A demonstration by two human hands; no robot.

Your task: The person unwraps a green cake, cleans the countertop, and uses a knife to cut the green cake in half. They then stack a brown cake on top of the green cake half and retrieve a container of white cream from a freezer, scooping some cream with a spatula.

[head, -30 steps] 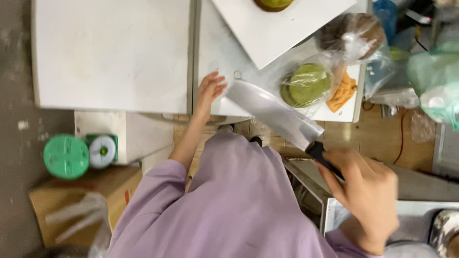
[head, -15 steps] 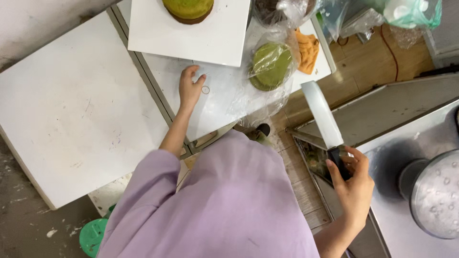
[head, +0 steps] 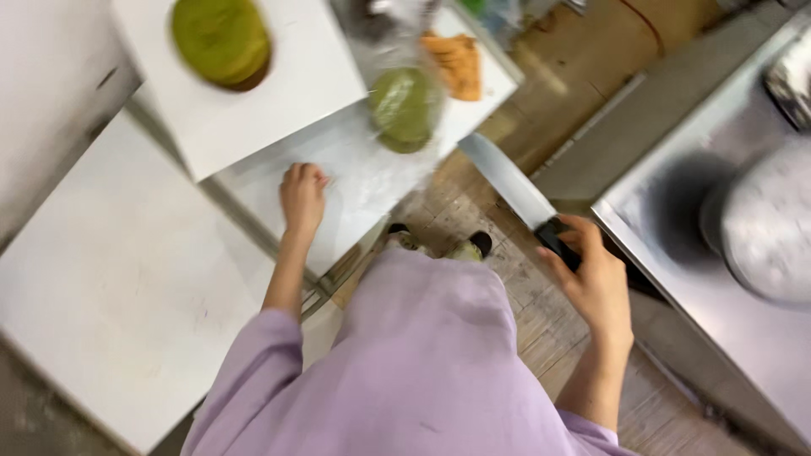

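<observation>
My right hand grips the black handle of a large kitchen knife, its wide blade pointing up and left over the floor between two counters. My left hand rests with curled fingers on a white work surface, holding nothing I can see. Just beyond it lies a green round cake in clear wrap. Another green round cake sits on a white board at the top left. I wear a lilac garment.
An orange item in wrap lies past the wrapped cake. A large white table top fills the left. A steel counter with a round metal bowl stands on the right. Wooden floor slats run between.
The view has swung and tilted. My right hand has carried the knife toward the steel counter side, away from the wrapped cake. My left hand has stayed on the white surface, fingers now curled.
</observation>
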